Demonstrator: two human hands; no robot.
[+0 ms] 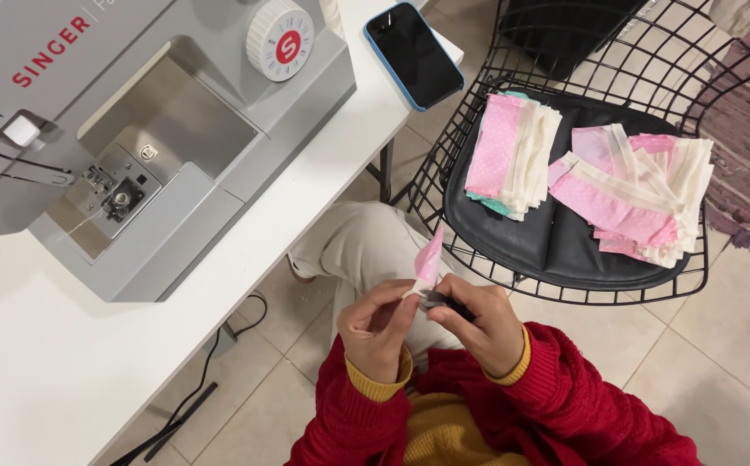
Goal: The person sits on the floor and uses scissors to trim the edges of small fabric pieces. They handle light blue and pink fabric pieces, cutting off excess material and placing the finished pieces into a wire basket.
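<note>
My left hand pinches the lower edge of a small pink dotted fabric piece held over my lap. My right hand grips a small dark metal tool, likely snips, with its tip against the same piece of fabric. Both hands meet in front of my red sleeves. The tool's blades are mostly hidden by my fingers.
A grey sewing machine stands on a white table at the left, beside a phone in a blue case. A black wire chair at the right carries two stacks of pink and cream fabric pieces. Cables lie on the tiled floor.
</note>
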